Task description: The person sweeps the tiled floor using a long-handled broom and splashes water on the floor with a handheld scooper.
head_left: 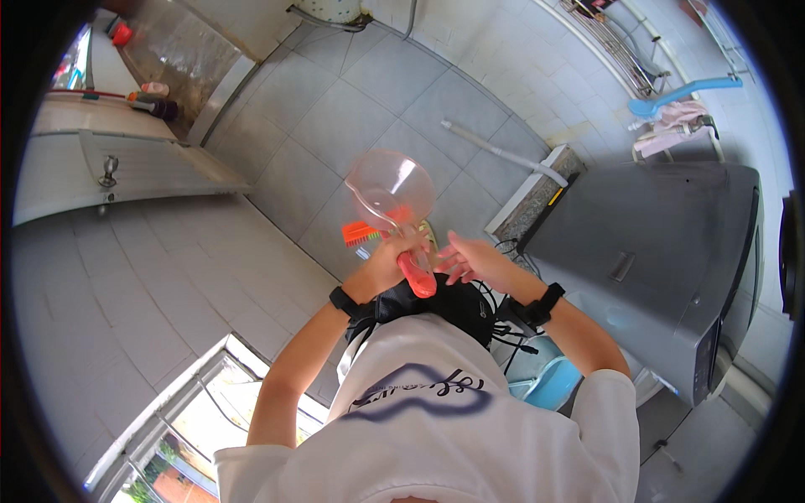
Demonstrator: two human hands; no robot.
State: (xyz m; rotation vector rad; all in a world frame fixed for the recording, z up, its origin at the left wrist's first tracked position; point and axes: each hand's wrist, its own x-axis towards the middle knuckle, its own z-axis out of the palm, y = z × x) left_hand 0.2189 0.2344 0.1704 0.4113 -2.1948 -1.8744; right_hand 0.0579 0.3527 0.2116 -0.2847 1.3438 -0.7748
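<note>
In front of my body I hold a clear plastic water dipper (390, 180), its round bowl pointing away from me. My left hand (391, 258) is closed around the handle. The rounded red end of the handle (419, 281) sticks out of the grip toward me. Just to the right, my right hand (471, 258) has its fingers apart and holds nothing; whether a fingertip touches the handle, I cannot tell. Beyond my left hand shows an orange brush (360, 233) with greenish bristles, partly hidden by the dipper and hand.
A dark grey washing machine (637, 226) stands at right, with a grey drain hose (503, 152) on the tiled floor (335, 109). Near my right side is a light blue basin (549, 381) beside black cables. A blue long-handled brush (683, 94) hangs on the wall. A white door (126, 172) is at left.
</note>
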